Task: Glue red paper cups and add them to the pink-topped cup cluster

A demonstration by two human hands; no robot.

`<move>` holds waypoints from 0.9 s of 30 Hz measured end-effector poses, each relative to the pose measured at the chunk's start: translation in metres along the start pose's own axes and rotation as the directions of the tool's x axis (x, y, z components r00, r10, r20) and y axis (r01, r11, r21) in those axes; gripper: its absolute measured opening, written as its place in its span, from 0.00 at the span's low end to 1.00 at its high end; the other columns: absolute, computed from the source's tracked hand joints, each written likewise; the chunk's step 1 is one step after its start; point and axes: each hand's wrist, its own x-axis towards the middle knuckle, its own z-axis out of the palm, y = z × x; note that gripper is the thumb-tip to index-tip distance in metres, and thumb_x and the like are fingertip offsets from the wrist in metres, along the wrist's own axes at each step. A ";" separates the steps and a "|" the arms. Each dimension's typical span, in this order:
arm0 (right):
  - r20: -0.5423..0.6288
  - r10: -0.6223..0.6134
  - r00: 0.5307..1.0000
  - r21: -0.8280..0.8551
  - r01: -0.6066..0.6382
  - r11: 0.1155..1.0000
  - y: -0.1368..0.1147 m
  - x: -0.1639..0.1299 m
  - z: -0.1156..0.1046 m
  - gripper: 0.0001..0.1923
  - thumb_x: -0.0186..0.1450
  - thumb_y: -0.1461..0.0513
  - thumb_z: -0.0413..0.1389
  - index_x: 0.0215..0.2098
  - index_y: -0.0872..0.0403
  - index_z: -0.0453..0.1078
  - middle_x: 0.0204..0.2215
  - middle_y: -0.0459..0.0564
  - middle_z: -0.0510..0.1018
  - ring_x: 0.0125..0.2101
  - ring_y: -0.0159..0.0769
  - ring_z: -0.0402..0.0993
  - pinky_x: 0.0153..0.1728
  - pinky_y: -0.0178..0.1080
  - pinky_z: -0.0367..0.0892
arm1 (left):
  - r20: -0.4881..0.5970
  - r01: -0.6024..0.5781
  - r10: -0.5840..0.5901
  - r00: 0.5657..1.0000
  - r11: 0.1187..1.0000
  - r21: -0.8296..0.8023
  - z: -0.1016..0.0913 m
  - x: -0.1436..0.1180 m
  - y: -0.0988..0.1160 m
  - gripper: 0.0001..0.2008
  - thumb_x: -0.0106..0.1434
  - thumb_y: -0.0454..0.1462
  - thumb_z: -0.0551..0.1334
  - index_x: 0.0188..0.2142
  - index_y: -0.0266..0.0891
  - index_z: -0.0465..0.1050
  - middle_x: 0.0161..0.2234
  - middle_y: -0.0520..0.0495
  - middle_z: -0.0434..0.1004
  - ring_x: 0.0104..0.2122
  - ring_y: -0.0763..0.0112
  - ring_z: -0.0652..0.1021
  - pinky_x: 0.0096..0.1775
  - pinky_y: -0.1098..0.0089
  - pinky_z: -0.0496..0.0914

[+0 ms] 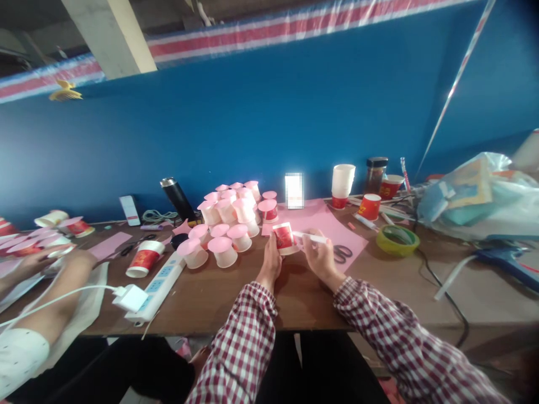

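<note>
My left hand point(270, 262) is wrapped round a red and white paper cup point(283, 237), which is tilted just above the table. In my right hand point(319, 257) I grip a white pen-like tube point(315, 238), its tip at the cup's side; its exact kind is hard to make out. Black-handled scissors point(343, 254) lie on a pink paper sheet point(356, 241) beside my right hand. To the left stand several upturned paper cups point(223, 256) topped with pink paper discs point(219, 244).
A power strip point(162, 286) with a white charger and a lying cup point(145, 259) are at the left, near a co-worker's arm point(63, 297). On the right are stacked cups point(343, 182), yellow-green tape point(397, 240), a glue gun point(511, 255) and plastic bags point(475, 196).
</note>
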 end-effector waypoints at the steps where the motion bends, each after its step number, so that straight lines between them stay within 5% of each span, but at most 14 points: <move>1: -0.005 -0.004 1.000 -0.010 0.004 1.000 -0.001 0.000 0.000 0.13 0.70 0.55 0.49 0.37 0.53 0.71 0.28 0.48 0.80 0.25 0.34 0.76 0.29 0.35 0.71 | 0.007 -0.004 0.004 1.000 1.000 -0.016 0.000 0.000 0.000 0.28 0.60 0.59 0.59 0.37 0.35 0.75 0.32 0.44 0.81 0.32 0.63 0.80 0.39 0.65 0.70; 13: -0.022 -0.017 1.000 -0.044 0.016 0.999 -0.002 0.001 -0.001 0.12 0.69 0.55 0.49 0.36 0.53 0.71 0.26 0.48 0.79 0.24 0.34 0.75 0.27 0.34 0.70 | 0.012 -0.030 0.030 0.999 0.998 -0.056 0.001 0.002 -0.003 0.29 0.59 0.59 0.61 0.40 0.34 0.76 0.37 0.39 0.82 0.40 0.55 0.81 0.44 0.60 0.71; 27: -0.012 -0.012 1.000 -0.042 0.011 0.999 -0.001 0.001 -0.001 0.13 0.70 0.55 0.49 0.35 0.54 0.71 0.27 0.48 0.79 0.24 0.34 0.74 0.28 0.34 0.69 | 0.001 -0.031 0.031 1.000 0.999 0.022 0.002 -0.001 -0.001 0.29 0.60 0.59 0.59 0.42 0.35 0.76 0.39 0.39 0.82 0.38 0.59 0.81 0.41 0.63 0.72</move>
